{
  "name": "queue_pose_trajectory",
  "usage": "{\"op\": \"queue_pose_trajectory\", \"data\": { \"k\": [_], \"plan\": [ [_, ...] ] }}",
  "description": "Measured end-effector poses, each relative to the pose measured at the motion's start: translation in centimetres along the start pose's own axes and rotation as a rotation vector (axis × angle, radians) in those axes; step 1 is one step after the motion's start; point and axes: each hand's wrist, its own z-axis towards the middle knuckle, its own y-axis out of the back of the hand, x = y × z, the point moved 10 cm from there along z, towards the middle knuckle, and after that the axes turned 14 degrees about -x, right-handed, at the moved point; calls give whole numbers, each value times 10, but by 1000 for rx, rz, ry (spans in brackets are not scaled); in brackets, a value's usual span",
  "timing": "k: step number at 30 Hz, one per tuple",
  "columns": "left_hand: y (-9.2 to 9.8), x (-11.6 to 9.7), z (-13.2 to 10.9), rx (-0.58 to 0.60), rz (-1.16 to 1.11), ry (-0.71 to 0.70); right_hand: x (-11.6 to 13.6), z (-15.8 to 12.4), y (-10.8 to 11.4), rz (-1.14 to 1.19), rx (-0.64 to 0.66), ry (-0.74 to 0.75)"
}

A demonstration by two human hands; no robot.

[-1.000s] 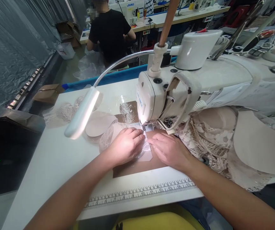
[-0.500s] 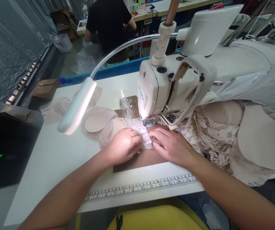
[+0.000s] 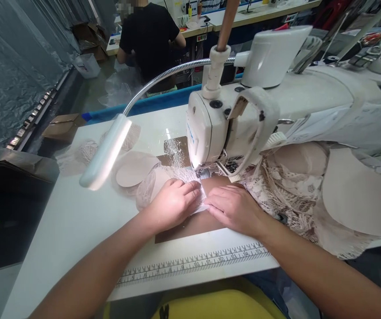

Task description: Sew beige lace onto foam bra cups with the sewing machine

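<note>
Less of the lace point(image 3: 202, 200) shows between our hands now; it has fed farther under the machine point(image 3: 210, 128). Our left hand point(image 3: 173, 201) presses it half curled, and we cannot tell whether it is pinching; our right hand point(image 3: 233, 208) lies flat and open on it.

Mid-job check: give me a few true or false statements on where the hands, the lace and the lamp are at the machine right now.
1. The left hand and the right hand both rest on the lace piece in front of the sewing machine head. True.
2. The lamp hangs to the right of the machine head. False: it hangs to its left.
3. A pile of lace and cups lies under the machine arm, right of the hands. True.
4. The printed ruler runs along the table's far edge. False: it runs along the near edge.
5. The right hand grips scissors. False: it lies flat on the fabric.
</note>
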Motion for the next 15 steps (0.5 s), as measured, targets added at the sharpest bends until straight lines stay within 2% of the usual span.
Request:
{"op": "queue_pose_trajectory", "data": {
  "k": [11, 15],
  "plan": [
    [0, 0, 4, -17, 61, -49, -3, 0, 2, -49, -54, -5],
    [1, 3, 5, -15, 72, -23, -4, 1, 2, -81, -59, -13]
  ]
}}
